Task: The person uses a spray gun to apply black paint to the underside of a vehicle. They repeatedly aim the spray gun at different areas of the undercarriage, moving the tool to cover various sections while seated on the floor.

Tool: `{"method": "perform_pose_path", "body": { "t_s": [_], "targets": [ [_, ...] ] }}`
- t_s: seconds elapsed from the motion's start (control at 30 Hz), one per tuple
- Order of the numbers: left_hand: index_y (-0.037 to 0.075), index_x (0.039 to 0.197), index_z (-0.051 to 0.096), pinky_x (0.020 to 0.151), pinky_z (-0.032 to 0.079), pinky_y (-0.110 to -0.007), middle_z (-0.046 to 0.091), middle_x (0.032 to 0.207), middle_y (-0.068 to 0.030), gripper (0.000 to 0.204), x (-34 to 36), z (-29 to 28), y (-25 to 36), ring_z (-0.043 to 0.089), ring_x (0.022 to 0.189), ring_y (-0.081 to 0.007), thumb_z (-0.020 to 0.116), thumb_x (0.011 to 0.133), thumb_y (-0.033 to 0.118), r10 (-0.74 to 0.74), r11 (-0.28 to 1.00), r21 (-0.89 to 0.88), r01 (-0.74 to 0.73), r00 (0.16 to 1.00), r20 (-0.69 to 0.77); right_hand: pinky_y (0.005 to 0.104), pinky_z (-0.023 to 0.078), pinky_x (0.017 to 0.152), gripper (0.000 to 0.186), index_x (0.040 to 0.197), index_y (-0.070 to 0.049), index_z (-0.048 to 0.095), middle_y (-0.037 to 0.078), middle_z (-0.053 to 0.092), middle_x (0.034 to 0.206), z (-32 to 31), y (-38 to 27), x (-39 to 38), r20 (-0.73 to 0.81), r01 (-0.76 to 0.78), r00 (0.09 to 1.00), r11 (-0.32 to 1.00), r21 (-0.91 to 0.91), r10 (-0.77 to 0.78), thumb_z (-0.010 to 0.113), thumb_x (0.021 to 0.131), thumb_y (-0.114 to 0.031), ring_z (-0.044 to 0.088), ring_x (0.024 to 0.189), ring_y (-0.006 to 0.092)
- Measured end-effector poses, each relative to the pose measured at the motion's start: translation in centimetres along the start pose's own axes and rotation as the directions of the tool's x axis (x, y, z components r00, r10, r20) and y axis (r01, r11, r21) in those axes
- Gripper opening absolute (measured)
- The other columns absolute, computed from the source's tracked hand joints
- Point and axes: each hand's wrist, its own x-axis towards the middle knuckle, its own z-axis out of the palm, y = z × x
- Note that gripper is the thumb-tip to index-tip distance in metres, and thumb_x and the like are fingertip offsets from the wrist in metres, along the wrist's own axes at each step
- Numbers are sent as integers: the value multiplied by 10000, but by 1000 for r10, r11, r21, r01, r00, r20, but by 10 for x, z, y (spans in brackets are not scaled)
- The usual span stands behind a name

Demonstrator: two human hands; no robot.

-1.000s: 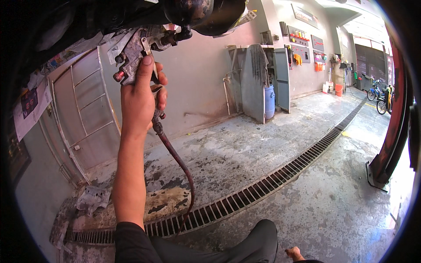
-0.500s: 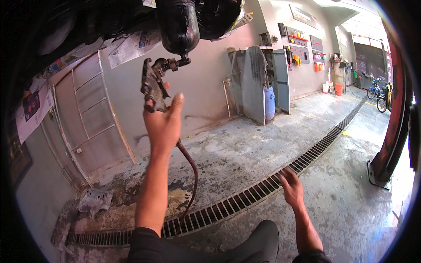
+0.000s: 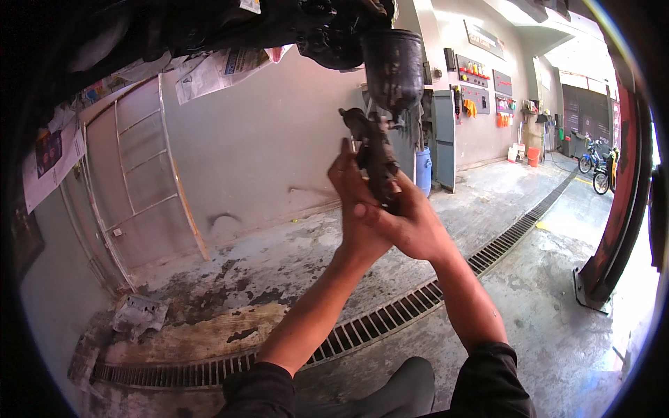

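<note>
In front of me at chest height is a dark, paint-crusted spray gun, held upright with its black cup on top. My left hand is closed around the handle from the left. From the right, my right hand closes on the lower part of the handle, its thumb crossing over my left hand. The hands hide most of the grip and trigger. No hose shows below the gun. Just above and left of the cup hang glossy black parts of what looks like a vehicle's underside.
Newspaper sheets hang from the dark bulk overhead. A floor drain grate curves across the stained concrete. At right stands a red post; farther back are a blue barrel, a tool wall and motorcycles.
The spray gun has moved right, and its cup now stands in front of the cabinet. My right hand has come up from over the drain and joined my left on the handle.
</note>
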Motion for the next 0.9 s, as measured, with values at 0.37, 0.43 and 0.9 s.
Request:
{"method": "perform_pose_path", "body": {
  "t_s": [0.37, 0.43, 0.9],
  "targets": [
    [41, 1613, 49, 1195, 299, -517, 149, 1615, -253, 1224, 11, 17, 7, 217, 1484, -442, 871, 717, 181, 20, 908, -398, 132, 935, 354, 282, 508, 747, 380, 1243, 9, 660, 50, 704, 958, -28, -4, 4, -440, -36, 898, 994, -99, -11, 676, 1017, -296, 604, 868, 89],
    [71, 1621, 36, 1198, 308, -537, 117, 1630, -257, 1239, -1, 3, -6, 189, 1505, -445, 870, 711, 174, 2, 893, -405, 195, 899, 437, 275, 493, 714, 304, 1177, 14, 674, 33, 686, 900, -26, -1, 11, -564, -33, 825, 994, -109, -34, 669, 1012, -241, 576, 818, 82],
    [98, 1618, 205, 985, 511, -483, 314, 1546, -203, 1073, -284, -187, -184, 496, 1274, -326, 848, 780, 285, -914, 324, 329, 887, 204, 350, 286, 519, 756, 427, 1360, 29, 599, 99, 707, 928, 10, 34, 69, -675, 175, 590, 886, -429, -443, 674, 976, -142, 612, 825, 108]
  ]
}}
